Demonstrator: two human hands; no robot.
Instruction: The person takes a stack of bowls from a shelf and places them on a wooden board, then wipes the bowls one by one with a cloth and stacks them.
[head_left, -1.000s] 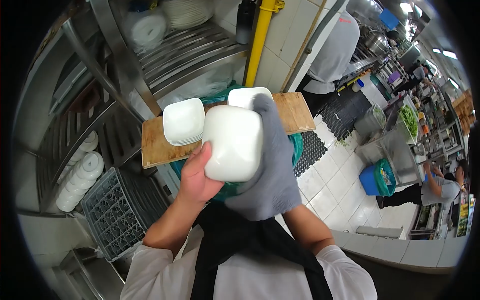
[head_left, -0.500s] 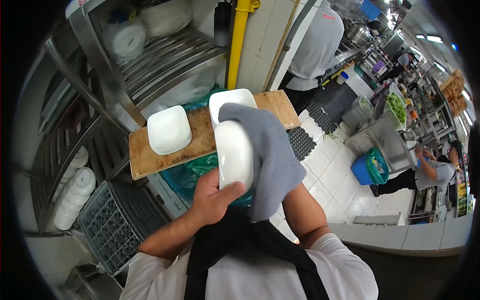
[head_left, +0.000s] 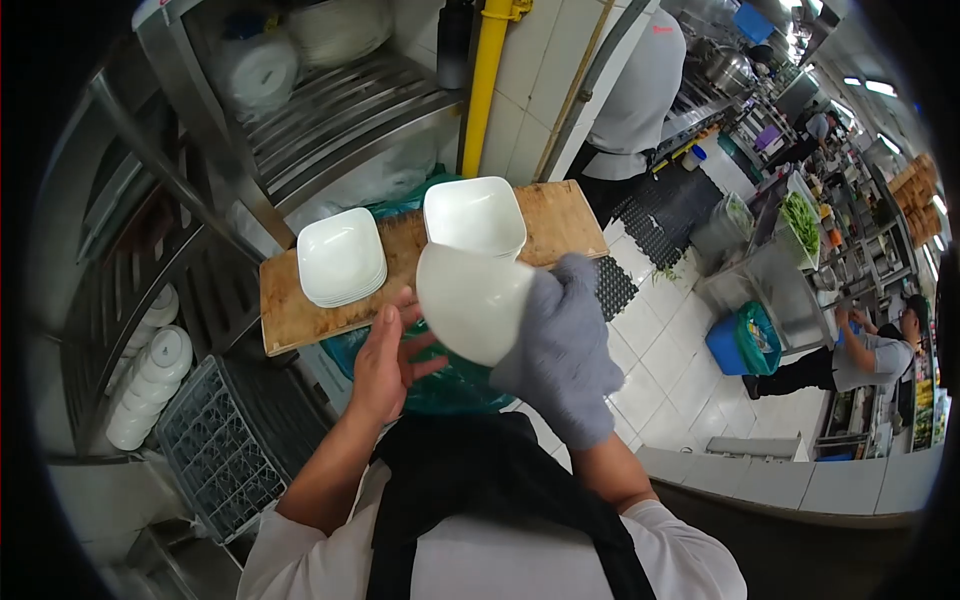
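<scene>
A white bowl (head_left: pixel 472 305), slightly blurred and tilted, is in front of me above the wooden board (head_left: pixel 405 265). My right hand (head_left: pixel 565 365) is wrapped in a grey cloth (head_left: pixel 590 330) and grips the bowl's right side through it; the fingers are hidden under the fabric. Beside the bowl's left edge, my left hand (head_left: pixel 385 365) has its fingers spread and holds nothing. On the board, a stack of square white dishes (head_left: pixel 340 255) sits at the left. Deeper square white bowls (head_left: pixel 474 215) stand to the right of it, just behind the held bowl.
A green bag (head_left: pixel 455 385) lies below the board. Metal shelving (head_left: pixel 350 120) with plates is at upper left. White cups (head_left: pixel 150 380) and a grey rack (head_left: pixel 225 450) stand at lower left. A yellow pipe (head_left: pixel 487 90) rises behind. Other people work to the right.
My left hand has let go of the bowl and opened. The bowl has turned and is now gripped by my right hand through the cloth, which has bunched around that hand.
</scene>
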